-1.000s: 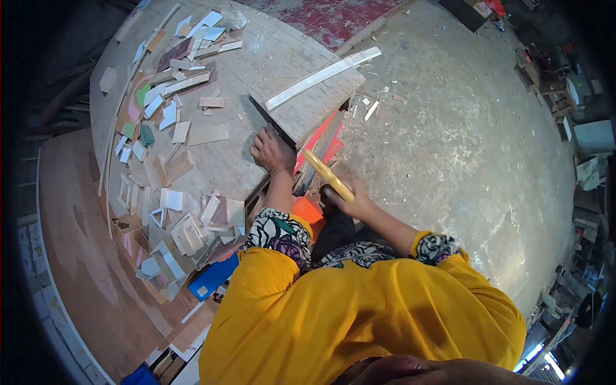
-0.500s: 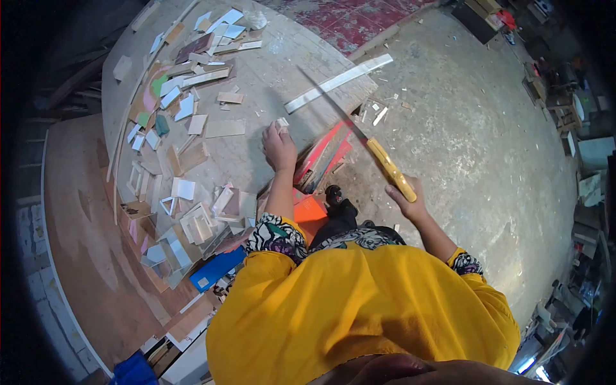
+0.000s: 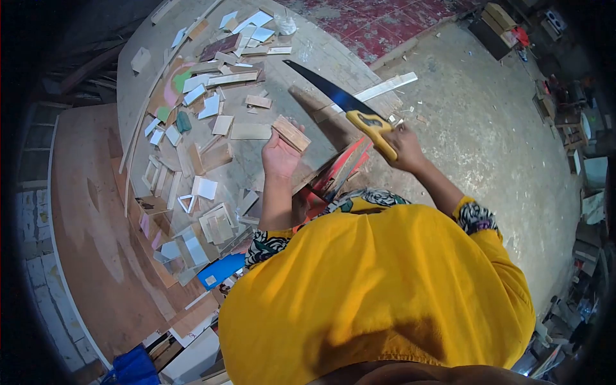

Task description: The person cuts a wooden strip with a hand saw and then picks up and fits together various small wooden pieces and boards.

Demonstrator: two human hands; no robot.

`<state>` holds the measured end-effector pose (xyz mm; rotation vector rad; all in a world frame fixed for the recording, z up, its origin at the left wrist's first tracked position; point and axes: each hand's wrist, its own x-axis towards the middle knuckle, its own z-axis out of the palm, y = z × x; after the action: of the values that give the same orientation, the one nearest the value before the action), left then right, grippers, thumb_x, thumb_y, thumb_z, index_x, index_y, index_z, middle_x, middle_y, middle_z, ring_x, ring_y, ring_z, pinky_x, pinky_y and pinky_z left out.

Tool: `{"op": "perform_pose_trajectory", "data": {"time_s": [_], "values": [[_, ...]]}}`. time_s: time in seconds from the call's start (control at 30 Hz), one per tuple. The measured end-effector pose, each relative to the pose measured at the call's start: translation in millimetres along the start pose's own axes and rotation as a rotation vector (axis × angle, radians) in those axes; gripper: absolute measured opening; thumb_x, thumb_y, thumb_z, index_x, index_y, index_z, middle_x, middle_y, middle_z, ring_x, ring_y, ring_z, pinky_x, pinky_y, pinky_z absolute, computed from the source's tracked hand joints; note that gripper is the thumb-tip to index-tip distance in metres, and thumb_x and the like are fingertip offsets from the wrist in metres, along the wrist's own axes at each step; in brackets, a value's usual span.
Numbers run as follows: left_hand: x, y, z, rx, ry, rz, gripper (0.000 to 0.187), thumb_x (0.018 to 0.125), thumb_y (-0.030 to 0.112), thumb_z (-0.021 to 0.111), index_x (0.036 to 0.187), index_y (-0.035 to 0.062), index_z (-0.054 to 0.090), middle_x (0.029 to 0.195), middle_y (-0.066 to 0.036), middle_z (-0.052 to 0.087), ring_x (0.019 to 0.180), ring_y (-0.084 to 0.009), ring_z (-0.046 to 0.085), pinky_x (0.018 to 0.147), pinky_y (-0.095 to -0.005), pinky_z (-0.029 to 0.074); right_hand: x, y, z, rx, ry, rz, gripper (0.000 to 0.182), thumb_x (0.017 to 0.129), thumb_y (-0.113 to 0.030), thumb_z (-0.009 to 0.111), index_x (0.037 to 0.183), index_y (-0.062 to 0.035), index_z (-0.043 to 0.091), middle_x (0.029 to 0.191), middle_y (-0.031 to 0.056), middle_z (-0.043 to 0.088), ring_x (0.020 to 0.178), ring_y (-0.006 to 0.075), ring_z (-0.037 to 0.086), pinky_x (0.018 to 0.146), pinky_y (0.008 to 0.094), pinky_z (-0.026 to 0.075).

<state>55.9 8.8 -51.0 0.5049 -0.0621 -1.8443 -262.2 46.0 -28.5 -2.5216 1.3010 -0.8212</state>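
My left hand (image 3: pixel 282 158) is turned palm up, its fingers closed on a short wooden block (image 3: pixel 291 133) above the worktable. My right hand (image 3: pixel 407 149) grips the yellow handle of a handsaw (image 3: pixel 330 91). The dark blade points up and to the left, its broad side showing, and casts a shadow on the tabletop. Behind the blade, a long pale wood strip (image 3: pixel 393 85) sticks out past the table's edge. Nearest my left hand, a flat light board (image 3: pixel 251 131) lies on the table.
Many wood and white-faced offcuts (image 3: pixel 212 106) cover the left part of the worktable (image 3: pixel 144 90). A red-edged upright piece (image 3: pixel 346 163) stands below the table's corner. Concrete floor (image 3: pixel 487 147) with scraps extends right. A brown sheet (image 3: pixel 83 212) lies at far left.
My left hand has turned from palm down to palm up, bringing the block into full view. The saw has rotated from edge-on to broadside and been raised, as my right hand moved up.
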Motion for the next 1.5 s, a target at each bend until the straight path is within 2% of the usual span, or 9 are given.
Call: {"op": "perform_pose_trajectory", "data": {"time_s": [0.13,0.23,0.53,0.63,0.67,0.73,0.87,1.2,1.5], "values": [[-8,2,8,0.001,0.044,0.061,0.034,0.094,0.031,0.036,0.118,0.0119,0.05,0.118,-0.008,0.054,0.112,-0.0312,0.048,0.091,-0.0532,0.038,59,43,14,-0.122,-0.173,-0.084,0.015,0.073,-0.023,0.058,0.081,-0.0104,0.056,0.069,0.0104,0.057,0.07,0.0269,0.057,0.074,0.0386,0.039],[-16,-3,26,0.018,0.028,0.071,0.036,0.094,0.03,0.037,0.121,0.0072,0.047,0.119,-0.009,0.053,0.113,-0.0305,0.047,0.095,-0.0487,0.037,113,74,32,-0.165,-0.165,-0.405,0.015,0.07,-0.021,0.056,0.08,-0.0102,0.055,0.073,0.0074,0.059,0.076,0.023,0.058,0.076,0.0372,0.038],[5,-28,73,0.696,0.141,0.519,0.043,0.09,0.015,0.05,0.127,-0.002,0.038,0.121,-0.012,0.049,0.112,-0.0174,0.046,0.097,-0.0287,0.033,227,109,107,-0.169,-0.299,-0.738,0.014,0.08,-0.02,0.051,0.088,-0.01,0.058,0.095,0.0077,0.057,0.093,0.0219,0.054,0.086,0.0346,0.038],[17,-36,91,0.967,0.306,0.679,0.047,0.083,0.017,0.062,0.123,-0.0028,0.045,0.117,-0.011,0.052,0.107,-0.0174,0.049,0.093,-0.0275,0.035,241,86,88,-0.003,-0.399,-0.504,0.034,0.078,-0.019,0.057,0.111,-0.0122,0.057,0.105,0.0163,0.056,0.099,0.0306,0.053,0.086,0.0404,0.042],[22,-37,93,0.959,0.327,0.691,0.047,0.083,0.017,0.062,0.123,-0.0028,0.045,0.117,-0.011,0.052,0.107,-0.0174,0.049,0.093,-0.0275,0.035,245,72,75,0.283,-0.434,-0.353,0.035,0.076,-0.016,0.058,0.11,-0.0077,0.059,0.104,0.0143,0.059,0.09,0.0265,0.059,0.077,0.036,0.048],[33,-40,94,1.318,0.417,0.932,0.046,0.081,0.018,0.065,0.119,-0.0018,0.049,0.113,-0.011,0.055,0.104,-0.0188,0.051,0.09,-0.0289,0.038,256,48,51,1.106,-0.879,0.292,0.037,0.079,-0.021,0.062,0.113,-0.0062,0.058,0.096,0.009,0.062,0.079,0.0179,0.061,0.068,0.0282,0.05],[49,-48,109,1.444,0.529,1.014,0.045,0.078,0.018,0.067,0.117,-0.0002,0.052,0.107,-0.011,0.057,0.101,-0.0205,0.054,0.088,-0.0306,0.041,256,39,26,1.378,-0.952,0.279,0.039,0.083,-0.022,0.063,0.118,-0.0069,0.054,0.098,0.0015,0.059,0.084,0.0093,0.057,0.067,0.0221,0.049],[64,-62,107,0.851,0.549,0.757,0.045,0.082,0.01,0.064,0.12,-0.0082,0.047,0.109,-0.01,0.057,0.098,-0.0142,0.054,0.086,-0.0256,0.042,265,54,46,1.402,-1.101,0.45,0.03,0.082,-0.026,0.065,0.103,-0.0052,0.061,0.078,-0.0002,0.062,0.07,0.0069,0.059,0.067,0.0209,0.049],[47,-50,87,0.409,0.359,0.469,0.034,0.092,0.02,0.047,0.118,-0.0028,0.047,0.11,-0.012,0.056,0.101,-0.0195,0.055,0.088,-0.0295,0.044,255,54,50,1.271,-1.004,0.506,0.027,0.083,-0.026,0.057,0.092,-0.0009,0.062,0.08,0.0058,0.061,0.07,0.0144,0.061,0.066,0.0272,0.053]]}}
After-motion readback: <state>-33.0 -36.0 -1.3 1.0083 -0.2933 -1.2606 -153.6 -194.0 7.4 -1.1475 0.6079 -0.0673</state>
